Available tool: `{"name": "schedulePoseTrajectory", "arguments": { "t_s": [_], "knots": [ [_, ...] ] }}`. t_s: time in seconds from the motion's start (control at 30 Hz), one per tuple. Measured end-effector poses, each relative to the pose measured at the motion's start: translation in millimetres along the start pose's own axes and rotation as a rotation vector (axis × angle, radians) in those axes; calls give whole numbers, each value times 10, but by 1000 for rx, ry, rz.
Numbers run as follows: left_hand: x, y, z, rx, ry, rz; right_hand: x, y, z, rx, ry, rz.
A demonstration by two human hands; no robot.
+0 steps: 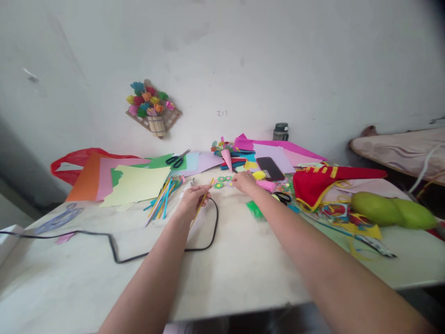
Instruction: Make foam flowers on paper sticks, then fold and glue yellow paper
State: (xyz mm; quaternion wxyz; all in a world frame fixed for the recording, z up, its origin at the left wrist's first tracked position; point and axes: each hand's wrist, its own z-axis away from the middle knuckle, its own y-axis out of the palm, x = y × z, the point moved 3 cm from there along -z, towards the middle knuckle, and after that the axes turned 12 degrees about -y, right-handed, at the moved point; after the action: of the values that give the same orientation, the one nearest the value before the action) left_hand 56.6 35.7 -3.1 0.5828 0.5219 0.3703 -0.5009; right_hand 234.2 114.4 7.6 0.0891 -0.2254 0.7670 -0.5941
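My left hand [195, 200] is closed round a thin yellow stick [200, 211], which slants up past the fingertips. A black cable [216, 222] curves up to this hand; its end is hidden there. Farther right, my right hand [244, 181] reaches to the small paper flowers [219, 185], green and purple with yellow middles, lying on the table. Its fingers are pinched together beside them, and what they hold, if anything, is too small to make out. Just behind the flowers lies a pink paper cone [226, 159] with small colourful pieces at its wide end.
Thin coloured sticks [163, 197], yellow paper [137, 185] and scissors [178, 160] lie left. Near my right arm are a phone [270, 168], a green packet [255, 210], red cloth [313, 185] and green fruits [377, 208]. A dark bottle [280, 131] stands by the wall.
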Motion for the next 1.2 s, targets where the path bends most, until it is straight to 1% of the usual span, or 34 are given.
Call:
{"name": "schedulePoseTrajectory", "arguments": {
  "t_s": [0.1,0.4,0.6,0.7,0.8,0.87,0.9,0.97,1.0,1.07,1.13,1.2],
  "knots": [
    [8,13,1,-3,-5,-5,8,18,0,25,-41,34],
    [21,37,10,-12,-12,-21,97,90,-72,83,-270,245],
    [31,45,1,-22,-16,-26,167,136,-60,58,-430,353],
    [32,47,4,-18,-11,-24,175,150,-37,46,-453,361],
    [31,49,10,-10,-9,-25,163,86,-40,26,-395,321],
    [25,56,17,-3,-2,-28,139,-19,-50,-31,-280,237],
    [21,63,22,3,7,-29,122,-83,-50,-79,-200,170],
    [10,82,33,23,26,-28,90,-192,-29,-183,-36,-35],
    [7,93,37,35,33,-28,81,-221,-9,-216,27,-177],
    [4,113,45,56,41,-31,90,-215,46,-238,101,-517],
    [6,127,47,72,44,-41,124,-156,110,-235,139,-854],
    [13,130,43,78,46,-52,160,-93,172,-238,171,-1079]
  ]
}}
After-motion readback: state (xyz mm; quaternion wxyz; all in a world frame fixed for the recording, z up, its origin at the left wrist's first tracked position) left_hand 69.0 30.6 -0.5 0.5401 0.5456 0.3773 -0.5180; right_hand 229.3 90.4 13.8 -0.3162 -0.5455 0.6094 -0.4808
